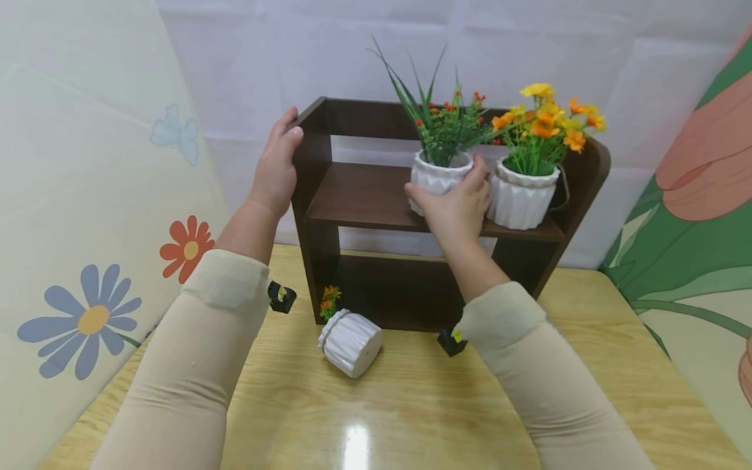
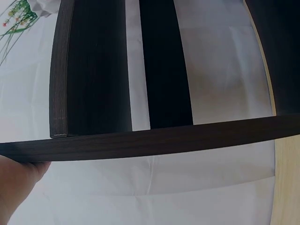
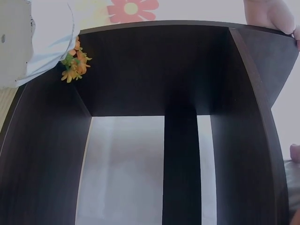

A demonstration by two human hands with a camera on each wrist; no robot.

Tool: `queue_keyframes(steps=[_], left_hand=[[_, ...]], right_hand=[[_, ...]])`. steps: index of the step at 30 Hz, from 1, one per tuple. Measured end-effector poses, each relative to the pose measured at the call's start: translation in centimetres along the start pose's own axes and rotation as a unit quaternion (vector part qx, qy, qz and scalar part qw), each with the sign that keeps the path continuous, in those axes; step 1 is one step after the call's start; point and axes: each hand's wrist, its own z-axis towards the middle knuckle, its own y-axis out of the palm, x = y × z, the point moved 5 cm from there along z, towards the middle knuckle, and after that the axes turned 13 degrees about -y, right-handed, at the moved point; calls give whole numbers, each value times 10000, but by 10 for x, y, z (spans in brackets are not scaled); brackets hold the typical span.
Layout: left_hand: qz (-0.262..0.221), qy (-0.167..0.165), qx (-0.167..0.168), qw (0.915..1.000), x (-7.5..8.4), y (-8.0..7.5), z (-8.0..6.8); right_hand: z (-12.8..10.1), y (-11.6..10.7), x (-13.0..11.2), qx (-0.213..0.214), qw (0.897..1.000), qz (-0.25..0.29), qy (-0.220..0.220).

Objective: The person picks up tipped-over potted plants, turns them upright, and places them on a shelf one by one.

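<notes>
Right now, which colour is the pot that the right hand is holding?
The pot is white; it shows best in the head view.

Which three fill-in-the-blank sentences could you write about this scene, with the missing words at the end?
1. The grassy plant stands in a pot gripped by the ____ hand.
2. Beside it, the upright flowers are yellow and ____.
3. Including the tipped pot on the table, the head view shows ____ white pots.

Missing words: right; orange; three.
</notes>
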Motion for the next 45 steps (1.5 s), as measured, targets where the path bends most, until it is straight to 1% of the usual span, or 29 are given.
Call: queue_keyframes(steps=[5, 10, 18, 22, 29, 33, 37, 45], left_hand=[[10, -31, 35, 10000, 0, -1, -1], [-1, -26, 37, 10000, 0, -2, -1], [49, -25, 24, 10000, 1, -2, -1], [39, -25, 23, 10000, 1, -1, -1], [46, -22, 38, 10000, 1, -1, -2], [56, -16, 42, 10000, 1, -2, -2], [59, -27, 54, 10000, 0, -2, -2], [61, -19, 63, 10000, 1, -1, -2]], right_hand=[[-2, -2, 0, -26, 9999, 100, -106], [-7, -7, 0, -173, 9994, 298, -83], [-15, -17, -1, -420, 9982, 396, -140], [-20, -21, -1, -439, 9974, 506, -283], [-30, -28, -4, -477, 9941, 670, -706], [-36, -31, -7, -571, 9922, 729, -836], [-43, -33, -10, -787, 9908, 727, -833], [-57, -34, -13, -1217, 9883, 670, -630]])
